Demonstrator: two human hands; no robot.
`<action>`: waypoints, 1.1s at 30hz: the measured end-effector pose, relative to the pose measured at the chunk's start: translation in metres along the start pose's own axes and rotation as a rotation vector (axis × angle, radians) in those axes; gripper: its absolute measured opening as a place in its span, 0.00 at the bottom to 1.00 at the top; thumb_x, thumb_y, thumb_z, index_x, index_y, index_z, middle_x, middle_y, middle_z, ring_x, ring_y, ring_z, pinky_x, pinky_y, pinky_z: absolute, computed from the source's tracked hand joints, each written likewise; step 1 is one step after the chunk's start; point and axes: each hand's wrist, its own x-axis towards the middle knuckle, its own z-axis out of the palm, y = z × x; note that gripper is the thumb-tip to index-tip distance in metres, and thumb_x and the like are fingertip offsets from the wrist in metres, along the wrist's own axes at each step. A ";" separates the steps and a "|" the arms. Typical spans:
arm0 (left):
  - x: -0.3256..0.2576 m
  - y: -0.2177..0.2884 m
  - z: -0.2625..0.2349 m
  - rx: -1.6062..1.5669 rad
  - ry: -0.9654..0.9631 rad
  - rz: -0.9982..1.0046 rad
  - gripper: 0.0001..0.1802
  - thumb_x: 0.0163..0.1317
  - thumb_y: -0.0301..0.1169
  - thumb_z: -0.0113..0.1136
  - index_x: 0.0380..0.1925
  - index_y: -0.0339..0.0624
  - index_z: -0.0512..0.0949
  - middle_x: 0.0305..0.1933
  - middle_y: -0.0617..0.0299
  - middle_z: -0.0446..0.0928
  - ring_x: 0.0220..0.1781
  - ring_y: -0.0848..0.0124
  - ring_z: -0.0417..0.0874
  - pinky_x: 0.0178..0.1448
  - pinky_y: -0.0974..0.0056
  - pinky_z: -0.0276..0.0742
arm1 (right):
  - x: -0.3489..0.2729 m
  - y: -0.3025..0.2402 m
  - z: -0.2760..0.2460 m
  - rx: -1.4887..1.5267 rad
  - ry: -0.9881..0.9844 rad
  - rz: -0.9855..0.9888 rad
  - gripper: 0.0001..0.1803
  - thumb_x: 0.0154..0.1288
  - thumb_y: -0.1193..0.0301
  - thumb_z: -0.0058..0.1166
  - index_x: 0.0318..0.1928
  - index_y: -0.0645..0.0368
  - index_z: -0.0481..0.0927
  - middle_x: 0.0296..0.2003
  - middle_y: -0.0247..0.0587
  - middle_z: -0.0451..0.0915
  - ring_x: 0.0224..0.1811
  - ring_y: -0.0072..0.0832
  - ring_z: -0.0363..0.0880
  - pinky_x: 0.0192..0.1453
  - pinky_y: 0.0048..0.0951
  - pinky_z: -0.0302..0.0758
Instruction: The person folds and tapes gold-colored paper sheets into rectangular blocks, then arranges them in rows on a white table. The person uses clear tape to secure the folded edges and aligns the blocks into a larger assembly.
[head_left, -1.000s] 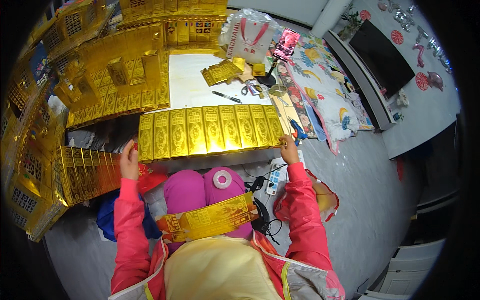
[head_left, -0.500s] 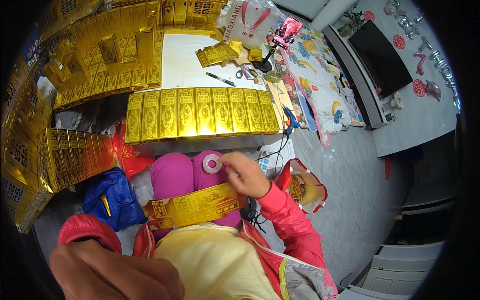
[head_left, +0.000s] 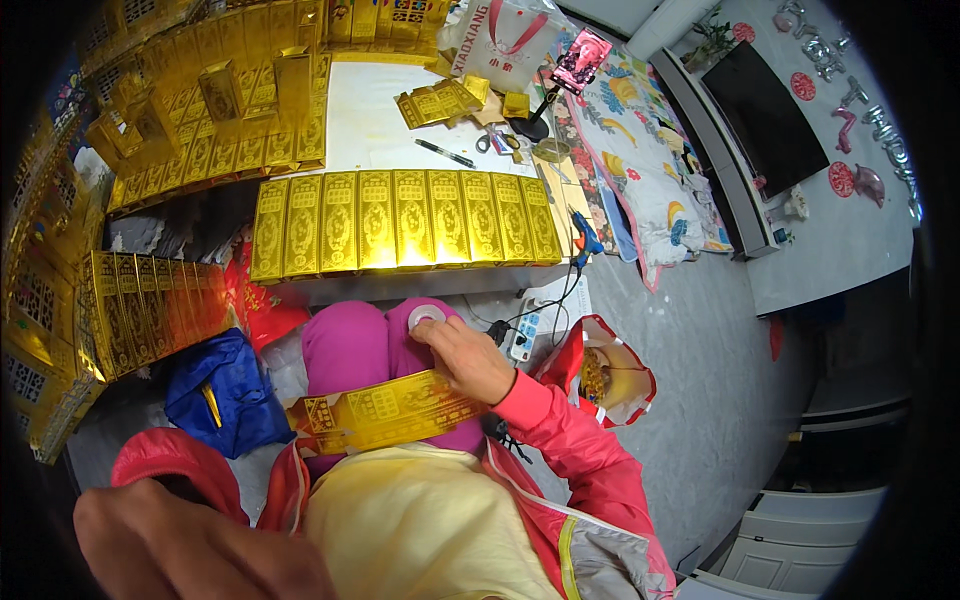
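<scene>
My right hand (head_left: 468, 358) lies on my lap, on pink trousers. Its fingertips touch a small white tape roll (head_left: 427, 317) that sits on my knee. Just below the hand, a long gold foil strip (head_left: 385, 411) lies across my thighs. My left hand (head_left: 190, 548) is raised close to the camera at the lower left, large and blurred, and I see nothing in it. In front of my knees a row of several gold foil bars (head_left: 400, 220), joined side by side, lies on the table edge.
The white table (head_left: 375, 125) carries a pen (head_left: 445, 153), scissors (head_left: 495, 143), a phone on a stand (head_left: 580, 60) and more gold bars (head_left: 220, 110). A gold panel (head_left: 150, 315) and a blue bag (head_left: 225, 390) lie on my left, a power strip (head_left: 525, 335) and a red bag (head_left: 610, 375) on my right.
Both hands left the row of gold bars. The right hand came down to the tape roll on my knee. The left hand rose close to the camera.
</scene>
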 end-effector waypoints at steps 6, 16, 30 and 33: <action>0.001 -0.003 -0.001 0.060 -0.011 0.147 0.08 0.69 0.34 0.53 0.30 0.46 0.75 0.29 0.66 0.71 0.29 0.76 0.69 0.35 0.67 0.67 | 0.001 0.008 0.005 0.030 0.057 0.086 0.23 0.51 0.83 0.55 0.51 0.61 0.71 0.45 0.49 0.76 0.45 0.47 0.75 0.49 0.40 0.74; 0.033 -0.103 -0.067 0.528 0.748 -0.180 0.09 0.71 0.30 0.54 0.44 0.36 0.78 0.40 0.66 0.77 0.41 0.79 0.75 0.49 0.71 0.72 | 0.023 -0.005 -0.058 1.024 0.219 0.310 0.24 0.62 0.76 0.57 0.56 0.58 0.62 0.38 0.33 0.76 0.37 0.17 0.66 0.48 0.23 0.64; 0.027 -0.172 -0.085 0.627 0.586 -0.267 0.06 0.63 0.25 0.63 0.38 0.36 0.80 0.37 0.66 0.77 0.36 0.80 0.73 0.43 0.73 0.70 | 0.044 -0.021 -0.055 1.003 0.132 0.198 0.22 0.66 0.70 0.61 0.53 0.60 0.64 0.36 0.34 0.76 0.39 0.19 0.71 0.49 0.24 0.67; 0.012 -0.182 -0.090 0.937 0.715 -0.173 0.03 0.61 0.24 0.62 0.35 0.38 0.80 0.33 0.64 0.74 0.34 0.77 0.72 0.41 0.71 0.69 | 0.042 -0.007 -0.047 0.958 0.073 0.244 0.19 0.68 0.70 0.59 0.52 0.61 0.65 0.37 0.35 0.75 0.42 0.19 0.72 0.50 0.24 0.68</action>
